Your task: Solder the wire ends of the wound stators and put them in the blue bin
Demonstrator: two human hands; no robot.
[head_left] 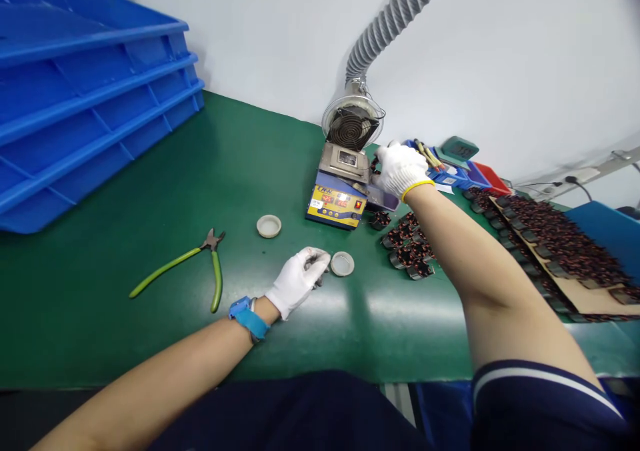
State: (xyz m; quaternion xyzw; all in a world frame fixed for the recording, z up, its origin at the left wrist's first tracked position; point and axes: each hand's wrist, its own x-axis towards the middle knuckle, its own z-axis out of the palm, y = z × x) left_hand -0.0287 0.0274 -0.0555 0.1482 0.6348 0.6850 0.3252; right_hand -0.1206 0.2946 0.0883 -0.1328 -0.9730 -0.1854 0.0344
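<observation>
My left hand (300, 279), in a white glove, is above the green table with its fingers pinched together. Its fingertips are beside a small round pale dish (343, 264); whatever they may hold is hidden. My right hand (401, 169), also gloved, reaches to the right side of a solder pot (336, 201) with a yellow, lit control panel. Those fingers are curled around a dark motor stator (375, 165), mostly covered by the glove. Below that hand, a purple bin (384, 199) and another stator (381, 221) are next to the pot.
Green-handled cutters (213, 241) and a second dish (269, 226) lie on the left. Stacked blue crates (100, 97) rise at far left. A grey exhaust hose (395, 21) hangs behind the pot. Grouped stators (409, 244) and a board (597, 294) of many more stand right.
</observation>
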